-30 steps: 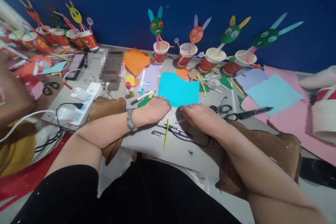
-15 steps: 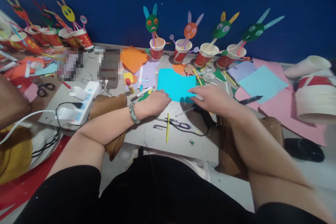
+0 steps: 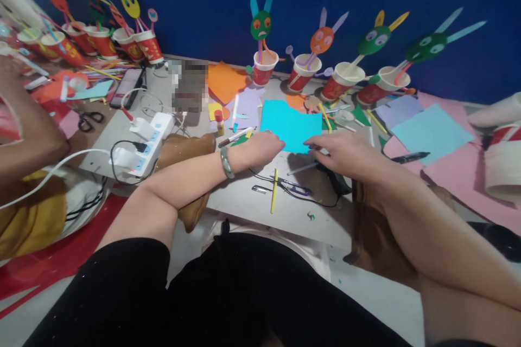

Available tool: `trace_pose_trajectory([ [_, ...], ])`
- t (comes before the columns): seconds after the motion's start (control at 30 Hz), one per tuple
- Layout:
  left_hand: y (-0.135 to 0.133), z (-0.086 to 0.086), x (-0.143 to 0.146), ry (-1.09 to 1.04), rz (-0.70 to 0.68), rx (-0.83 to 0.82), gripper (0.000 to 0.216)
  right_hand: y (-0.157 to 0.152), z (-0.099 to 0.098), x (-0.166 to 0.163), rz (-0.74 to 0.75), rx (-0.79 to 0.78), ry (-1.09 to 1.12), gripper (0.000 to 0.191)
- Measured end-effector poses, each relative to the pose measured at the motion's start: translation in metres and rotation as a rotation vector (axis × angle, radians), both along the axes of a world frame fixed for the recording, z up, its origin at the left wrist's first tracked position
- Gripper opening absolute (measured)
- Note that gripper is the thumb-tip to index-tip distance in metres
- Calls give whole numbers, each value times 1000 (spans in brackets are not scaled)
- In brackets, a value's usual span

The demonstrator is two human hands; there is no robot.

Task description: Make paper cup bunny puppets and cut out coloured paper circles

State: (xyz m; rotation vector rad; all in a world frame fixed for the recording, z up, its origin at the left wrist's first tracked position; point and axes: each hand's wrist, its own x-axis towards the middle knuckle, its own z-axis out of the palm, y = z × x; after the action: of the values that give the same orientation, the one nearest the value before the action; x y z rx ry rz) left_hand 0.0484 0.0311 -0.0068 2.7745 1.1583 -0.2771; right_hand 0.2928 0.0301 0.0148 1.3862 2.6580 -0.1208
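Observation:
A bright blue sheet of paper [image 3: 291,124] with a cut-in upper edge lies on the table before me. My left hand [image 3: 264,150], a bangle on its wrist, has its fingers closed at the sheet's lower left edge. At the lower right corner, my right hand [image 3: 344,153] grips the paper between thumb and fingers; part of the grip is hidden. Just below the hands lie a yellow paper strip [image 3: 274,191], purple-handled thread snips [image 3: 296,187] and a small pen cap [image 3: 261,190]. A capped marker [image 3: 236,137] lies left of my left hand.
Red paper cups [image 3: 264,73] with paper-faced figures line the blue wall. A power strip [image 3: 152,143], a glue stick [image 3: 220,122] and black scissors [image 3: 90,120] are to the left. Coloured sheets [image 3: 435,133] and stacked cups [image 3: 503,168] lie right. Another person's arm [image 3: 30,135] is at far left.
My view has turned a little left, so everything sits farther right in the picture. Both hands stay at the blue paper's lower edge, with only slight finger movement.

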Motion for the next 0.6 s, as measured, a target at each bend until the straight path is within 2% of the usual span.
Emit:
trace_pose_trajectory([
  [0.23, -16, -2, 8, -2, -52, 17, 42, 44, 4, -60, 9, -38, 144, 37],
  [0.4, -20, 3, 8, -18, -70, 48, 44, 72, -7, -95, -13, -145, 422, 32],
  [0.5, -19, 8, 5, -2, -58, 16, 45, 77, -8, -121, 13, -215, 638, 42],
  [0.6, -16, 9, 4, -15, -32, -14, 41, 75, -3, -150, 61, -229, 677, 52],
])
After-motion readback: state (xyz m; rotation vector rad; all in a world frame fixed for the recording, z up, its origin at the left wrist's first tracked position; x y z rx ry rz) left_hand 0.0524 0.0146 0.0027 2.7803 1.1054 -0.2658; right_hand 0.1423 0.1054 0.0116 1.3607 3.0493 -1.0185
